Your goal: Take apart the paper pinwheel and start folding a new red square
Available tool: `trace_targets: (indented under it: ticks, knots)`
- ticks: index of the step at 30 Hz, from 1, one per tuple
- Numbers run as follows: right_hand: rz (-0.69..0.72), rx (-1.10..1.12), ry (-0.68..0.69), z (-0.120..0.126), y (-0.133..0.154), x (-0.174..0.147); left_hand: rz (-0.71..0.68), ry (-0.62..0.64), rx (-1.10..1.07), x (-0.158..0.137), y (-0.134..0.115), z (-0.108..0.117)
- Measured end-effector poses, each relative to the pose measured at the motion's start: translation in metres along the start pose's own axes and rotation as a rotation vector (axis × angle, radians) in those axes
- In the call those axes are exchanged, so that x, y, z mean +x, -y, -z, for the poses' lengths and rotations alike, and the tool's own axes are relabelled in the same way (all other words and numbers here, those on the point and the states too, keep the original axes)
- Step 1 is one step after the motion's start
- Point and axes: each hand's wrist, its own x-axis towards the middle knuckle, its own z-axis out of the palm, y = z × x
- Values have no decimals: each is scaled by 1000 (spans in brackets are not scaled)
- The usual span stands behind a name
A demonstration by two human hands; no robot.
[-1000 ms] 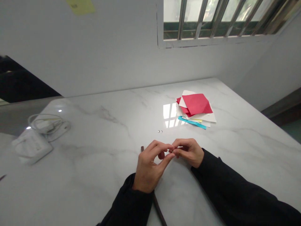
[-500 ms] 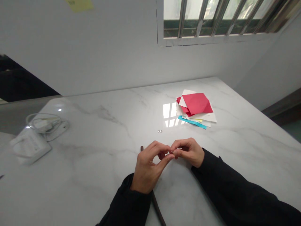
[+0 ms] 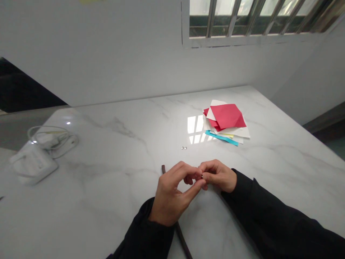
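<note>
Over the marble-patterned table, my left hand and my right hand meet at the fingertips. Between them is a tiny shiny metallic piece, too small to name. My right thumb and forefinger pinch closed at it. The left thumb and forefinger reach round the same spot, nearly together, and their exact hold is hard to make out. Beneath my left hand and wrist runs a thin dark brown strip, partly hidden; its far end shows beyond the knuckles. Two small shiny round pieces lie side by side just past my hands.
A loose stack of red, white, yellow and blue paper lies at the back right. To the left are a white power strip or box and a coiled white cable with a plug. A wall and a barred window stand behind the table.
My left thumb and fingers have shifted slightly right, and the shiny piece between my fingertips shows more clearly. The whole view has tilted down a little.
</note>
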Motion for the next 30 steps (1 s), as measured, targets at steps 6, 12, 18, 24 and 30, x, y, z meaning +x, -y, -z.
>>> trace_targets:
  ticks: [6,12,18,24,30]
  knots:
    - [-38,130,83,-3,-6,-2,14,15,-72,1,-10,-2]
    - [-86,163,168,-4,-4,-3,-31,16,-79,0,-13,-5]
    - [-86,131,169,-6,-2,-3,-27,19,-53,-2,-13,-6]
    - [-97,118,168,-11,4,-3,-24,10,-37,-2,-14,-4]
    - [241,-359,-71,-23,20,-8,-60,-48,61,-1,-10,3]
